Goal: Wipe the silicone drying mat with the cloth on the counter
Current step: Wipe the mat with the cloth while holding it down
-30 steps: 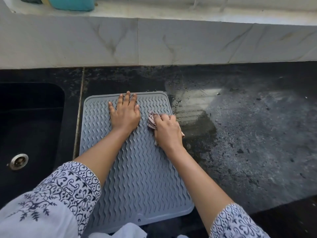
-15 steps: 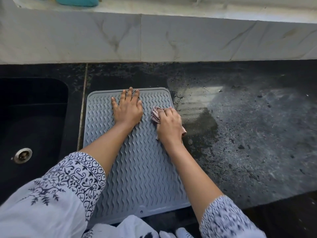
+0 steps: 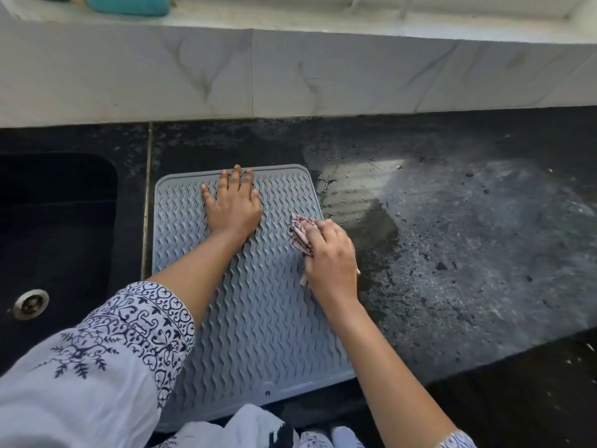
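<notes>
A grey silicone drying mat [image 3: 258, 318] with wavy ridges lies on the black counter, beside the sink. My left hand [image 3: 234, 203] rests flat on the mat's far part, fingers spread, holding nothing. My right hand [image 3: 331, 257] presses a bunched pink patterned cloth [image 3: 299, 233] onto the mat near its right edge; most of the cloth is hidden under the palm.
A black sink [image 3: 55, 240] with a metal drain [image 3: 30, 303] lies to the left. The black speckled counter [image 3: 468, 253] stretches right, with a wet patch by the mat. A pale marble backsplash [image 3: 290, 72] runs behind; a teal object [image 3: 129, 4] sits on the ledge.
My right hand with the cloth has slid a little toward me and to the right edge of the mat. The left hand stays flat on the far part.
</notes>
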`<action>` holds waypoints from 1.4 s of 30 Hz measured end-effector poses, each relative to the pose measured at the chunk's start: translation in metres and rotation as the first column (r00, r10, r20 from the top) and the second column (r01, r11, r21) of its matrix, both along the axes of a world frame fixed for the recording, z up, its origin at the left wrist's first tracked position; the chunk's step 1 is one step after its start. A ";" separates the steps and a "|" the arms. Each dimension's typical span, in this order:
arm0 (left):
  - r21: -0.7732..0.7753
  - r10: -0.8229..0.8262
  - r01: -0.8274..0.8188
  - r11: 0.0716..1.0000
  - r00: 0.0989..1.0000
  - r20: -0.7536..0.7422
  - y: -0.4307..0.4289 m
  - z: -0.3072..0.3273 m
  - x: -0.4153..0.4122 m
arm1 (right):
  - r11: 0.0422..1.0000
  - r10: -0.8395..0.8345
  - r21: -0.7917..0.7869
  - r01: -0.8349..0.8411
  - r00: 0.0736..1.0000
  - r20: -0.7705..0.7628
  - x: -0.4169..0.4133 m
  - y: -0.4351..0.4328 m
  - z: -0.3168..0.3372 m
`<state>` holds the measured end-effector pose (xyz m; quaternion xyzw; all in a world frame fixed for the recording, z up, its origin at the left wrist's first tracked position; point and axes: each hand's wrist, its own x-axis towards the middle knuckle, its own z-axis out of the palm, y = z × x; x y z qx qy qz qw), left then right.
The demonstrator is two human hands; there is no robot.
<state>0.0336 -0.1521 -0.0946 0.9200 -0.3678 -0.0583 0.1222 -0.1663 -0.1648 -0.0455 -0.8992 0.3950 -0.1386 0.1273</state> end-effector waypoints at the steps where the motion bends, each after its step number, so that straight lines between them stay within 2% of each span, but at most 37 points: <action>1: -0.003 0.003 -0.003 1.000 1.000 0.002 0.000 0.000 -0.001 | 1.000 0.002 -0.014 -0.002 1.000 -0.016 0.016 -0.008 -0.006; 4: -0.008 0.002 -0.002 1.000 1.000 0.007 0.000 0.000 -0.001 | 0.999 0.025 -0.032 -0.029 0.994 -0.107 0.025 -0.010 -0.022; 8: -0.003 -0.006 0.006 1.000 1.000 -0.011 0.000 0.001 0.001 | 0.995 0.045 -0.082 -0.053 0.995 -0.090 -0.028 0.030 -0.018; 12: 0.004 -0.015 0.015 1.000 1.000 -0.021 0.001 0.001 0.001 | 0.994 0.104 0.059 -0.097 0.985 -0.136 -0.083 0.071 -0.004; 15: 0.003 -0.021 0.021 1.000 1.000 -0.020 0.000 0.002 0.001 | 0.985 0.029 0.171 -0.024 0.999 -0.025 -0.070 0.053 0.006; 18: 0.002 -0.013 0.013 1.000 1.000 -0.017 0.002 0.000 0.001 | 0.994 -0.072 0.089 0.067 0.996 0.048 -0.016 0.025 0.001; 20: 0.002 -0.015 0.015 1.000 1.000 -0.002 0.000 -0.002 0.000 | 0.997 -0.071 0.038 0.071 0.997 -0.015 0.011 0.015 -0.012; 25: -0.005 -0.015 0.015 1.000 1.000 -0.009 -0.001 -0.001 0.003 | 0.999 -0.030 -0.029 0.027 0.994 -0.103 -0.032 0.049 -0.012; 30: 0.000 -0.011 0.011 1.000 1.000 -0.007 0.000 -0.002 0.002 | 0.989 -0.005 0.145 0.042 0.969 -0.246 -0.085 0.099 0.016; 32: 0.002 -0.013 0.013 1.000 1.000 -0.007 -0.001 -0.002 0.002 | 0.988 -0.014 0.151 0.038 0.988 -0.155 -0.078 0.082 0.022; 35: 0.009 -0.010 0.010 1.000 1.000 -0.007 -0.001 -0.002 0.002 | 0.992 -0.108 0.067 0.108 0.994 0.007 -0.033 0.045 0.020; 36: 0.009 -0.007 0.007 1.000 1.000 -0.003 -0.001 -0.003 0.002 | 0.992 -0.120 0.038 0.120 0.993 0.014 -0.014 0.032 0.012; 39: 0.009 -0.010 0.010 1.000 1.000 0.007 -0.002 -0.004 0.002 | 0.999 -0.036 0.012 0.037 0.993 -0.116 0.014 0.015 -0.010; 42: 0.014 -0.014 0.013 1.000 1.000 0.006 -0.002 -0.002 0.002 | 1.000 0.010 -0.027 -0.014 0.988 -0.154 -0.015 0.028 -0.013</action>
